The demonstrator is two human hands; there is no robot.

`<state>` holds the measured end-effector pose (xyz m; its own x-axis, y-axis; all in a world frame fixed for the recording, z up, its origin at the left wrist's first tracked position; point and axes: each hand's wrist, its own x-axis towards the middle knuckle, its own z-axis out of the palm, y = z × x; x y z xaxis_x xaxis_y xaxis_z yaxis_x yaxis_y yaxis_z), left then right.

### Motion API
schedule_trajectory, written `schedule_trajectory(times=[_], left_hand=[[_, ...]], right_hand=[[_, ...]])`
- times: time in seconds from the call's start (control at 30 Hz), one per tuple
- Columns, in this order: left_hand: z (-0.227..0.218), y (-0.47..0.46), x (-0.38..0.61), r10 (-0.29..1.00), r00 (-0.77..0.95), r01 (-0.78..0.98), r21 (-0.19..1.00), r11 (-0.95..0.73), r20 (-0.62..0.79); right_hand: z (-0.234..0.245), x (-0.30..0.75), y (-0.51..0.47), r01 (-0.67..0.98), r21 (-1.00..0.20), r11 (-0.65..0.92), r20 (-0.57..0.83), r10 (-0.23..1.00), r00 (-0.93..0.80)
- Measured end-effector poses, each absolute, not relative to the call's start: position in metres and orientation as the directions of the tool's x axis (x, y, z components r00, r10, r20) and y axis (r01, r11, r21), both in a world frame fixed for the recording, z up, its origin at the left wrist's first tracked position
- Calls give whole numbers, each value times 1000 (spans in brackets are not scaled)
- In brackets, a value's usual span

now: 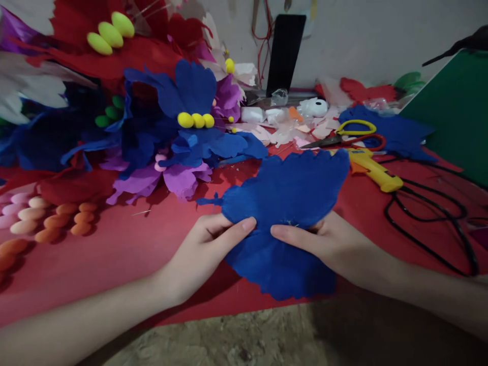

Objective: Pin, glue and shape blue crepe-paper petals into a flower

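A blue butterfly cut-out (293, 183), which looks like cloth or crepe paper, is held up over the table's front edge. My left hand (209, 241) pinches it at the left of its middle, thumb on top and fingers underneath. On the other side my right hand (328, 244) grips it the same way. A narrow blue strip sticks out at its left end. Small whitish specks lie near the right thumb. The fingers beneath the sheet are hidden.
Finished-looking butterflies with yellow egg-shaped beads (197, 120) pile up at the left. Orange beads (57, 221) lie below them. Scissors (343, 137), a yellow glue gun (375, 168) with a black cable (434, 218), and a green board (453, 112) are on the right. A phone (285, 53) leans at the back.
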<state>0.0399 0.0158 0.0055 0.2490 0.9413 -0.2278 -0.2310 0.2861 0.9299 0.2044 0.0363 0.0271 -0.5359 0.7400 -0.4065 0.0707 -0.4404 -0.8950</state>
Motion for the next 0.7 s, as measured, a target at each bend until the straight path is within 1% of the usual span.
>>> schedule_trajectory(times=[0.1, 0.2, 0.27, 0.33, 0.43, 0.5, 0.57, 0.67, 0.7], left_hand=[[9, 15, 42, 943, 267, -168, 954, 249, -199], [10, 15, 43, 957, 238, -89, 978, 189, -164], [9, 15, 43, 964, 202, -52, 981, 188, -174], [7, 15, 41, 964, 166, -43, 975, 216, -206], [6, 14, 40, 963, 115, -68, 965, 254, -245], [7, 14, 39, 965, 86, -63, 965, 254, -248], [10, 16, 38, 974, 37, -42, 974, 224, -223], [16, 22, 35, 989, -32, -30, 989, 143, -143], [19, 24, 33, 994, -63, -10, 996, 93, -93]], right_hand=[[26, 202, 39, -2, -819, -574, -476, 682, -556], [28, 201, 41, -59, -802, -594, -474, 693, -544], [29, 201, 42, -81, -794, -603, -473, 696, -541], [29, 203, 42, -64, -775, -628, -497, 670, -551], [30, 206, 41, 47, -751, -659, -560, 597, -575], [32, 209, 40, 103, -771, -628, -561, 594, -577], [35, 211, 40, 114, -810, -575, -526, 627, -574], [38, 216, 43, 133, -846, -516, -493, 664, -562], [38, 217, 44, 152, -871, -467, -467, 692, -551]])
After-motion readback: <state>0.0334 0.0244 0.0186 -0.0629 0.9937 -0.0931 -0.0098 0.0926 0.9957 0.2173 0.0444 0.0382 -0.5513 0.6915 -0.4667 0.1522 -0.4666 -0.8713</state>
